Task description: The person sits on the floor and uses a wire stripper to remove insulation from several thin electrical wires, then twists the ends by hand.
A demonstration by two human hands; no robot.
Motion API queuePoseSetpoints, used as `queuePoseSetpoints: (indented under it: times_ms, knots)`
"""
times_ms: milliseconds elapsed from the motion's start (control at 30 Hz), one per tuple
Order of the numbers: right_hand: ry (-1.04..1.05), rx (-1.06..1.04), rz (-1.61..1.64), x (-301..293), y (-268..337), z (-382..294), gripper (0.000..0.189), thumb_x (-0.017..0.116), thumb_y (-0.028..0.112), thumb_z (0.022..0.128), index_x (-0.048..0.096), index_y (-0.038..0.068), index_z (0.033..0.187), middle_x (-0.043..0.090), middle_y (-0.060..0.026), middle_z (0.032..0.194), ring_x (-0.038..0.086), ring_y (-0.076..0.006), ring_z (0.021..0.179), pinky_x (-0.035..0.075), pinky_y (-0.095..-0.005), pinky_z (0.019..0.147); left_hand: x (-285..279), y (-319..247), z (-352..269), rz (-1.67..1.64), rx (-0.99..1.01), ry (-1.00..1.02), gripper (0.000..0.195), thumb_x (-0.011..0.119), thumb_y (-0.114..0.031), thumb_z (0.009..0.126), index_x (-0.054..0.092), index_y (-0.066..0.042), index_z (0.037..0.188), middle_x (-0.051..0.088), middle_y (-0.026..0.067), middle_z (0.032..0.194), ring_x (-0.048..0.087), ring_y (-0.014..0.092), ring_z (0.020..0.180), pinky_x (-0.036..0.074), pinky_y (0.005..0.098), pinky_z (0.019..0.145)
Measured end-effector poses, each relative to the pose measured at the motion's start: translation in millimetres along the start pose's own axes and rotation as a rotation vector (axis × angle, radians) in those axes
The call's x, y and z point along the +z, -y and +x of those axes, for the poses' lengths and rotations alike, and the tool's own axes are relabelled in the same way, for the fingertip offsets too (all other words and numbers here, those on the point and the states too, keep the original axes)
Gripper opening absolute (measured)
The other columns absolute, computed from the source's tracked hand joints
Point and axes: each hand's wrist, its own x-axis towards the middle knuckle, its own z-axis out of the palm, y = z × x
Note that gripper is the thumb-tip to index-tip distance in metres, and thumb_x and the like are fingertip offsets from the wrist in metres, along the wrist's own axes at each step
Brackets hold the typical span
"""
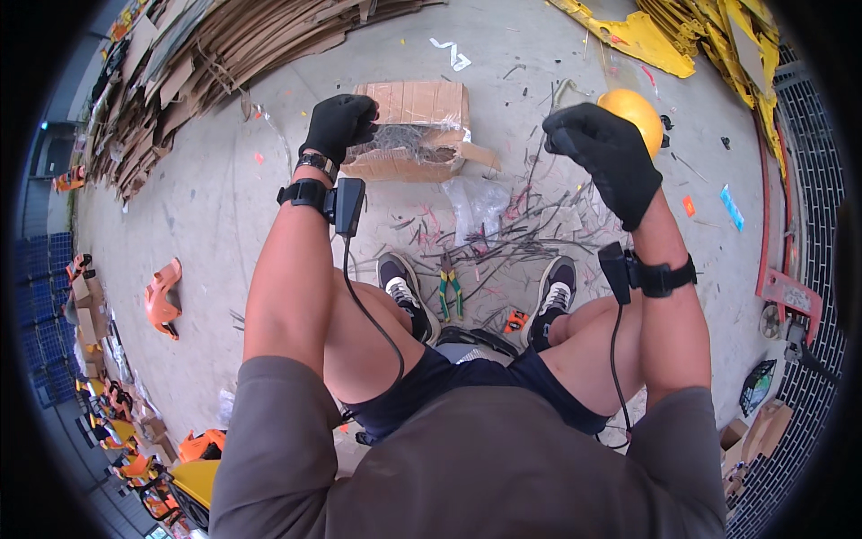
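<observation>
Both of my hands wear black gloves and are raised in front of me, well apart. My left hand [342, 124] has its fingers curled, at the left side of an open cardboard box [421, 101] filled with a tangle of thin grey wire or strands [404, 138]. My right hand [603, 151] is bent with its fingertips together, overlapping a rounded yellow object [633, 118] in the view. A thin dark cable [534, 168] runs by those fingertips; whether I grip it cannot be told. Pliers [450, 286] with green and yellow handles lie on the floor between my shoes.
Dark cable pieces [498, 242] and pink scraps litter the floor around a clear plastic bag [475, 202]. Flattened cardboard [269, 47] is stacked at far left, yellow panels [646, 40] at far right. An orange molded part [163, 296] lies left; a red metal frame [788, 296] stands right.
</observation>
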Motion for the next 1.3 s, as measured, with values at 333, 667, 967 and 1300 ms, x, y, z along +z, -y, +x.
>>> queuePoseSetpoints:
  times_ms: [333,667,967,1300]
  knots:
    - [-0.036,-0.054,-0.005,-12.5,11.5,-24.3,0.016,0.063,0.009,0.086,0.065,0.002,0.101,0.064,0.0000,0.086,0.056,-0.0061,0.079,0.045,-0.0209,0.071,-29.5,40.0,64.5,0.731,0.661,-0.323,0.051,0.065,-0.020,0.082,0.055,-0.010,0.131,0.056,0.0137,0.132,0.059,0.025,0.113,0.048,0.0353,0.089]
    - [-0.013,-0.009,0.016,-10.0,11.8,-23.9,0.016,0.062,0.008,0.087,0.064,0.001,0.102,0.065,-0.0031,0.088,0.060,-0.0079,0.081,0.048,-0.0231,0.074,-11.7,-33.3,14.4,0.437,0.386,-0.268,0.032,0.067,-0.034,0.085,0.072,-0.003,0.090,0.070,0.0063,0.076,0.062,0.012,0.061,0.048,0.0261,0.057]
    - [0.044,-0.098,0.314,6.9,7.6,-13.2,0.018,0.064,0.009,0.087,0.064,0.001,0.104,0.068,-0.0055,0.089,0.063,-0.0110,0.074,0.048,-0.0217,0.063,140.8,-62.0,-143.1,-0.143,0.226,0.576,0.037,0.061,-0.025,0.092,0.059,0.000,0.119,0.067,0.0067,0.085,0.063,0.011,0.057,0.049,0.0213,0.049]
    - [-0.025,-0.087,0.422,7.2,9.2,-18.5,0.020,0.059,0.019,0.094,0.060,0.002,0.105,0.068,-0.0066,0.092,0.060,-0.0088,0.069,0.048,-0.0218,0.063,114.7,-53.6,-161.2,0.050,0.206,0.547,0.023,0.059,-0.018,0.093,0.068,0.003,0.100,0.063,0.0044,0.065,0.056,0.009,0.051,0.044,0.0208,0.045]
